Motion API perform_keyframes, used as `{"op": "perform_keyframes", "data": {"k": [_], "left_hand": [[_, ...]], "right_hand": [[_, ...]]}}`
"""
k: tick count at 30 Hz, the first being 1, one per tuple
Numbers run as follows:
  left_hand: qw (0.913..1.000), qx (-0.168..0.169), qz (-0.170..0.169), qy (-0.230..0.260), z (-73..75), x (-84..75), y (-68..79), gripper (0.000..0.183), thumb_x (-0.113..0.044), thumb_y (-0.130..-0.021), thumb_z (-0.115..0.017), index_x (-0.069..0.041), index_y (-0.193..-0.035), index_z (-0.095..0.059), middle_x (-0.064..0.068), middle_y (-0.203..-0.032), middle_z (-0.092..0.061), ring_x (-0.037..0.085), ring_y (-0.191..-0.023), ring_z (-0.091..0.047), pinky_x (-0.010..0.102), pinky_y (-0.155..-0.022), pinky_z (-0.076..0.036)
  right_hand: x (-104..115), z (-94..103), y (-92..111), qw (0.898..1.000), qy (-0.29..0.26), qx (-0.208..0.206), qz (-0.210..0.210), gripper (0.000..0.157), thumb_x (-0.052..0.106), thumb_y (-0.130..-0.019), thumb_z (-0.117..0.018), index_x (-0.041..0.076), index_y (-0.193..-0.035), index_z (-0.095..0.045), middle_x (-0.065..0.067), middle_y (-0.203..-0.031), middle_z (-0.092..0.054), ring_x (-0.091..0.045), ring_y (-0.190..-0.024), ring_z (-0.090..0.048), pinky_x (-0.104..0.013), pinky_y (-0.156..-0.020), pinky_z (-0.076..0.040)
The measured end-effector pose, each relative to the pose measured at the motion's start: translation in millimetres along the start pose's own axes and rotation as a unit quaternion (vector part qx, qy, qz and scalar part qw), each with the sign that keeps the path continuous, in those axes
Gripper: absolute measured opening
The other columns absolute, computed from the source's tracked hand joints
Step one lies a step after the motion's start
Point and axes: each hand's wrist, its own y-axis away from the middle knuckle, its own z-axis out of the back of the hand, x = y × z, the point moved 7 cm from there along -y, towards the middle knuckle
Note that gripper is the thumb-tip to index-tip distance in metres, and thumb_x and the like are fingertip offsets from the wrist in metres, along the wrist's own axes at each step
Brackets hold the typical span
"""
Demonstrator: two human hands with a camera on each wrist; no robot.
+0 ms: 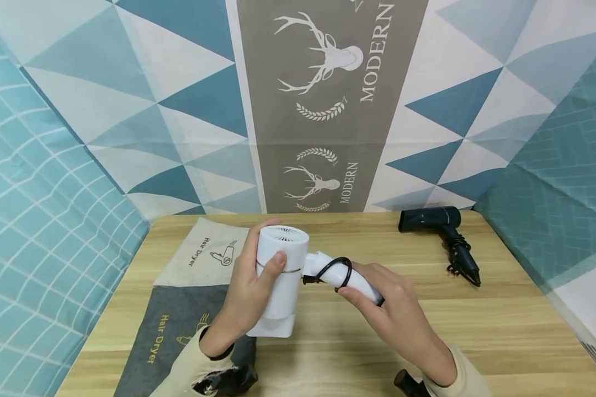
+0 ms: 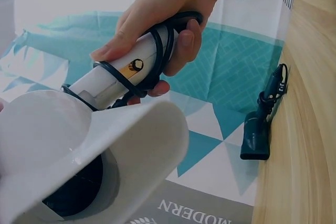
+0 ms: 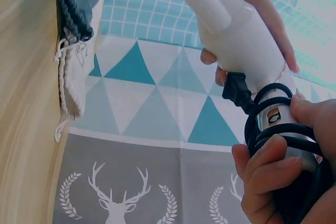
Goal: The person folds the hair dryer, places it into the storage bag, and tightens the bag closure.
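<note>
A white hair dryer (image 1: 284, 292) is held up over the table by both hands. My left hand (image 1: 243, 298) grips its barrel, thumb on the near side, with the vented end up and the nozzle (image 1: 273, 327) pointing down. Round the handle (image 3: 273, 111) curl the fingers of my right hand (image 1: 394, 311). A black cord (image 2: 160, 51) is wound about that handle, its plug (image 3: 237, 90) hanging close to the barrel. The left wrist view looks into the wide nozzle mouth (image 2: 152, 156), dark inside.
A black hair dryer (image 1: 432, 219) with its cord wrapped lies at the back right. On the left, a cream drawstring bag (image 1: 191, 262) and a dark grey one (image 1: 179, 298), both printed "Hair Dryer", lie flat. Patterned curtains (image 1: 198, 127) surround the wooden table (image 1: 328, 369).
</note>
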Motion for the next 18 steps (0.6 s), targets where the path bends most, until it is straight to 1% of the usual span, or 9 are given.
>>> {"op": "perform_keyframes", "data": {"k": [2, 5, 10, 13, 15, 16, 18], "left_hand": [[1.0000, -0.002, 0.002, 0.000, 1.3, -0.6, 1.9, 0.046, -0.020, -0.090, -0.050, -0.025, -0.133, -0.034, 0.000, -0.100, -0.056, 0.018, -0.068, -0.059, 0.032, -0.050, -0.049], [1.0000, -0.008, -0.001, 0.001, 2.8, -4.2, 3.4, 0.046, -0.020, -0.090, -0.050, -0.024, -0.133, -0.035, 0.000, -0.100, -0.055, 0.018, -0.069, -0.059, 0.033, -0.050, -0.049], [0.9990, -0.036, -0.021, 0.019, 4.2, -12.2, 4.7, 0.044, -0.018, -0.090, -0.048, -0.020, -0.132, -0.036, 0.003, -0.100, -0.055, 0.019, -0.069, -0.057, 0.033, -0.050, -0.049], [0.9972, -0.050, -0.039, 0.038, 2.7, -17.2, 6.3, 0.043, -0.016, -0.090, -0.046, -0.017, -0.132, -0.035, 0.005, -0.099, -0.054, 0.020, -0.069, -0.056, 0.033, -0.050, -0.048], [0.9963, -0.055, -0.046, 0.046, 2.2, -19.8, 7.4, 0.043, -0.016, -0.090, -0.046, -0.015, -0.132, -0.035, 0.006, -0.098, -0.054, 0.021, -0.069, -0.056, 0.033, -0.050, -0.048], [0.9961, -0.056, -0.048, 0.049, 1.9, -20.5, 7.7, 0.043, -0.016, -0.090, -0.045, -0.015, -0.132, -0.035, 0.006, -0.098, -0.054, 0.021, -0.069, -0.056, 0.033, -0.050, -0.048], [0.9962, -0.054, -0.046, 0.050, 2.1, -20.6, 7.9, 0.042, -0.017, -0.091, -0.046, -0.015, -0.132, -0.035, 0.006, -0.097, -0.054, 0.020, -0.069, -0.056, 0.033, -0.049, -0.048]], "right_hand": [[1.4, -1.0, 0.7, 1.000, -0.004, -0.006, 0.004, 0.032, 0.028, -0.082, -0.065, 0.022, -0.113, -0.060, 0.011, -0.093, -0.060, -0.004, -0.067, -0.053, -0.020, -0.053, -0.044], [5.9, -1.0, 1.7, 0.999, -0.006, -0.030, 0.017, 0.033, 0.024, -0.081, -0.067, 0.020, -0.112, -0.060, 0.011, -0.091, -0.060, -0.004, -0.066, -0.052, -0.018, -0.052, -0.042], [15.5, -2.8, 4.9, 0.995, -0.013, -0.082, 0.045, 0.033, 0.016, -0.079, -0.069, 0.019, -0.111, -0.061, 0.009, -0.093, -0.061, -0.003, -0.068, -0.053, -0.014, -0.055, -0.042], [19.1, -5.7, 7.8, 0.993, -0.027, -0.103, 0.048, 0.033, 0.013, -0.079, -0.068, 0.017, -0.112, -0.060, 0.008, -0.092, -0.060, -0.005, -0.069, -0.053, -0.014, -0.057, -0.042], [20.8, -7.6, 9.1, 0.993, -0.033, -0.107, 0.047, 0.034, 0.011, -0.080, -0.067, 0.016, -0.112, -0.059, 0.007, -0.092, -0.060, -0.005, -0.070, -0.052, -0.015, -0.058, -0.043], [21.0, -8.7, 9.7, 0.993, -0.036, -0.103, 0.044, 0.033, 0.011, -0.080, -0.066, 0.016, -0.112, -0.058, 0.008, -0.088, -0.059, -0.004, -0.067, -0.051, -0.015, -0.057, -0.042], [19.3, -11.6, 10.1, 0.996, -0.049, -0.074, 0.024, 0.029, 0.013, -0.083, -0.064, 0.018, -0.110, -0.057, 0.009, -0.084, -0.057, -0.003, -0.064, -0.052, -0.016, -0.054, -0.043]]}}
